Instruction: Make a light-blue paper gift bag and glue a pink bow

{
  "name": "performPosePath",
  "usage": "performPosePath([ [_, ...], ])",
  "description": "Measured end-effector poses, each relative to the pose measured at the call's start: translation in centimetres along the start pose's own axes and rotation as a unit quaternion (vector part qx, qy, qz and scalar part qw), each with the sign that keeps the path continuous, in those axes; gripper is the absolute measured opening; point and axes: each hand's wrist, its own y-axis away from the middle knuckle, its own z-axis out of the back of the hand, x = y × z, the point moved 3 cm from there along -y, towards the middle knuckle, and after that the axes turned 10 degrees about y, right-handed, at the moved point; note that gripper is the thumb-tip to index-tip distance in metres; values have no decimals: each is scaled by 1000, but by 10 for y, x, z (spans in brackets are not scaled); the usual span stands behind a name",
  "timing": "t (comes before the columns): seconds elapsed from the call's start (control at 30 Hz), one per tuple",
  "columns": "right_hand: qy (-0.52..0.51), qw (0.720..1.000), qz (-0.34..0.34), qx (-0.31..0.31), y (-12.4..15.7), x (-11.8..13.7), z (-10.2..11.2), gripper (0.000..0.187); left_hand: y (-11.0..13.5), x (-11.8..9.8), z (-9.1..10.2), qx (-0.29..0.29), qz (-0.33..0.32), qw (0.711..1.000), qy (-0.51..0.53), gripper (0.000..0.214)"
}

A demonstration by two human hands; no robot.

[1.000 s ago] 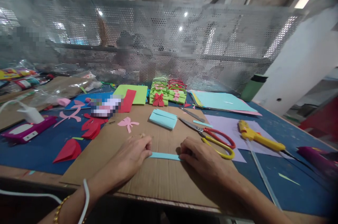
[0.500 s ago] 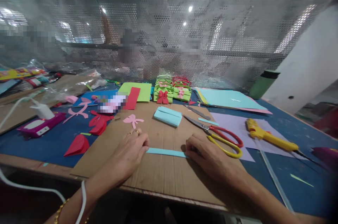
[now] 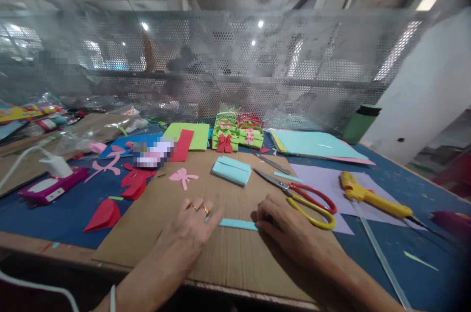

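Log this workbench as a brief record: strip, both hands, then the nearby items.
Strip: light blue, flat on cardboard
Left hand: at the strip's left end
Right hand: at its right end
Folded piece: light blue, beyond the strip
Scissors: red and yellow handles
Glue gun: yellow, on lilac sheet

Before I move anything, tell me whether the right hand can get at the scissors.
Likely yes: the scissors lie close beside the right hand, with nothing visible between them, though that hand is at one end of the light-blue strip.

Perforated partition [image 3: 228, 66] (metal, perhaps)
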Motion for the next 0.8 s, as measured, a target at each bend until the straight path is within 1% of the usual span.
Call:
performPosePath([
  [0.03, 2, 1000, -2, -2, 1, -1, -1, 14, 1, -4, -1, -13, -33, 999, -11, 56],
  [0.07, 4, 1000, -4, -2, 1, -2, -2, 14, 1, -7, -2, -33, -51, 998, -26, 65],
  [0.1, 7, 1000, -6, -6, 1, -4, -3, 14, 1, -9, -5, -53, -64, 996, -34, 69],
  [0.17, 8, 1000, -4, -9, 0, -7, -6, 15, 0, -9, -15, -83, -68, 994, -33, 66],
  [0.23, 10, 1000, -1, -11, -3, -8, -10, 17, -2, -7, -24, -130, -85, 988, -24, 53],
  [0.3, 22, 1000, 2, -22, -5, -8, -12, 17, -4, -5, -28, -150, -86, 985, -25, 47],
  [0.33, 30, 999, 6, -32, -5, -8, -12, 18, -5, -4, -27, -145, -87, 985, -24, 47],
  [0.4, 54, 997, 12, -60, -2, -6, -10, 20, -6, -6, -22, -102, -83, 991, -22, 52],
  [0.43, 70, 995, 18, -71, 0, -6, -8, 21, -5, -8, -18, -68, -83, 994, -16, 54],
  [0.47, 88, 993, 21, -80, 4, -5, -5, 22, -5, -10, -15, -21, -85, 996, -11, 58],
  [0.53, 130, 987, 31, -90, 11, -3, 2, 22, -4, -10, -8, 32, -55, 998, -4, 61],
  [0.57, 153, 983, 31, -99, 15, -1, 6, 20, -4, -11, -7, 63, -59, 996, 10, 62],
  [0.63, 201, 971, 42, -125, 24, 7, 10, 18, -3, -11, -3, 75, -35, 996, 24, 69],
  [0.7, 229, 958, 75, -158, 32, 22, 9, 24, -3, -13, -1, 74, -30, 996, 40, 69],
  [0.77, 220, 954, 123, -163, 40, 39, 1, 38, -3, -15, 2, 72, -34, 996, 48, 60],
  [0.8, 206, 957, 144, -142, 42, 47, -5, 52, -3, -15, 3, 72, -34, 996, 46, 55],
])
